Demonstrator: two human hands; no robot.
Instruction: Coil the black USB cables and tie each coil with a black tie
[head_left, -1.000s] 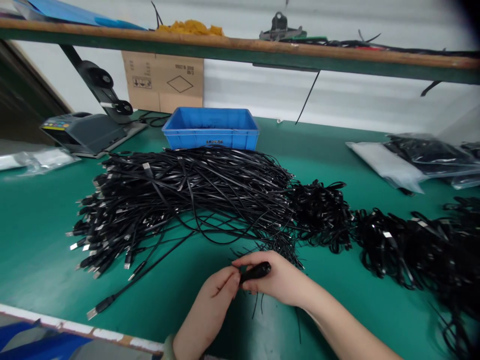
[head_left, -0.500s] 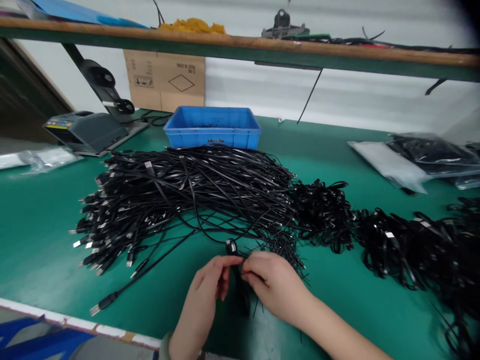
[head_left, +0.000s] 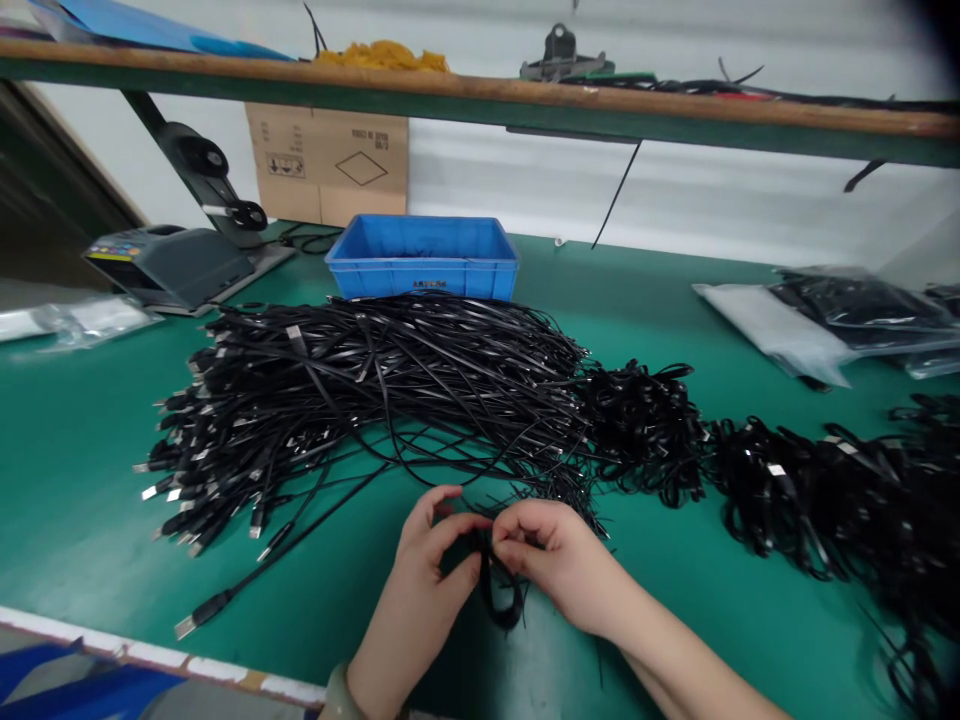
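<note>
My left hand [head_left: 431, 575] grips a coiled black USB cable [head_left: 501, 605] at the front middle of the table; the coil's loop hangs below my fingers. My right hand [head_left: 551, 555] pinches at the upper part of the coil, its fingertips meeting those of my left hand. What lies between the right fingertips is too small and dark to make out. Just behind my hands is a heap of short thin black ties [head_left: 566, 490]. A large pile of straight black USB cables [head_left: 420, 360] spreads behind and left, plugs mostly at the left end.
Coiled cables [head_left: 645, 430] form heaps toward the right. Behind the pile stands a blue bin [head_left: 424, 275]. A grey machine [head_left: 172, 265] sits back left, plastic bags [head_left: 780, 330] back right. A shelf [head_left: 465, 85] crosses above the table.
The coil has turned and tilted in my left hand, so its plug end no longer shows and its loop has swung right. My left fingers have lifted and spread; both hands stay together.
</note>
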